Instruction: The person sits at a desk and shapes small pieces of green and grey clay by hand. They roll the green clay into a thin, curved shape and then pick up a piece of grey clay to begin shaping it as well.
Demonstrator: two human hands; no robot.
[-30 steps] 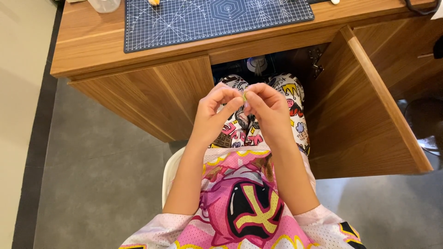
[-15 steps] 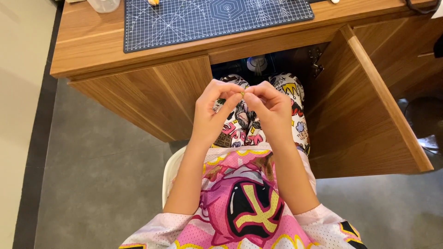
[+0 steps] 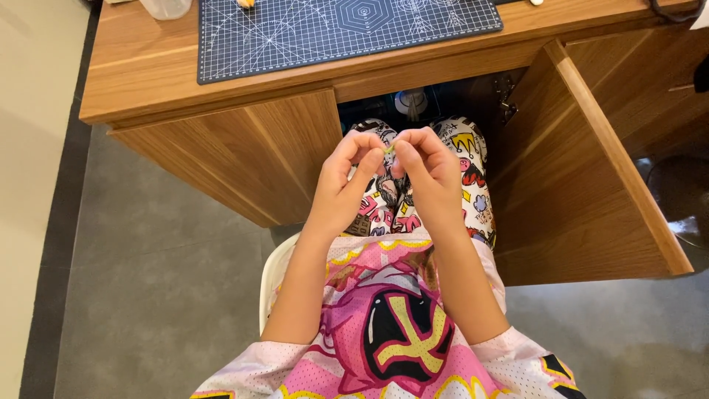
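Yellow-green and very tiny, a little thing (image 3: 389,148) sits pinched between my two hands, above my lap. My left hand (image 3: 347,181) curls its fingers shut on one side of it. My right hand (image 3: 427,174) squeezes the other side. Both hands touch at the fingertips. Past them is the wooden desk (image 3: 148,66) with a dark blue cutting mat (image 3: 332,29) on top.

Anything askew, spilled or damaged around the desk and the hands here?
Nothing spilled or damaged. The cupboard door under the desk stands wide open beside the knees. Both hands, left hand and right hand, pinch a tiny yellow-green piece.
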